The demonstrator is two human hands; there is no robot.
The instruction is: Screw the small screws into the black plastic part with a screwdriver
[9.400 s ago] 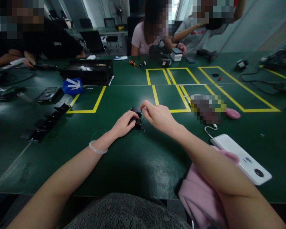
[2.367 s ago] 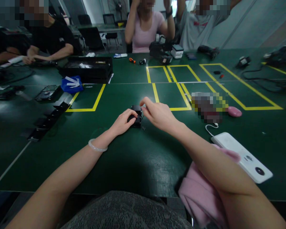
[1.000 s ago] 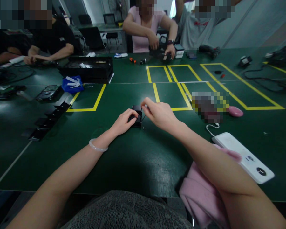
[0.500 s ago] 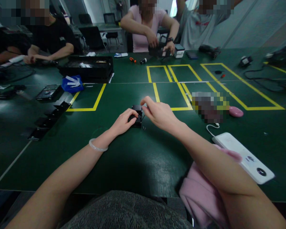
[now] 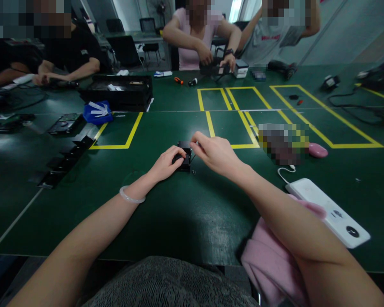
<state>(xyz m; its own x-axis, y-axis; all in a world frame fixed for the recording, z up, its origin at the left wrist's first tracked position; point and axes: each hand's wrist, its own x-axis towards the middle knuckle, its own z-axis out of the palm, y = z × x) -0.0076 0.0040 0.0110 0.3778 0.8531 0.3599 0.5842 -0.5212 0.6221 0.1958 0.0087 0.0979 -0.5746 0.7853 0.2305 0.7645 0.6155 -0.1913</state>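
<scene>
The left hand (image 5: 164, 165) is gripping the black block (image 5: 184, 145) on the green table (image 5: 166, 221); the right hand (image 5: 215, 152) is pinching a thin tool (image 5: 193, 157) at the block's right side — holding the block still should be helping the tool stay true

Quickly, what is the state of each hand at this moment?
Left hand: closed, holding the block.
Right hand: curled beside the block; whether it holds anything cannot be told.

Office-like workshop, yellow-taped green worktable (image 5: 161, 132), orange-handled tool (image 5: 178, 80), black chairs (image 5: 124, 50) behind
</scene>
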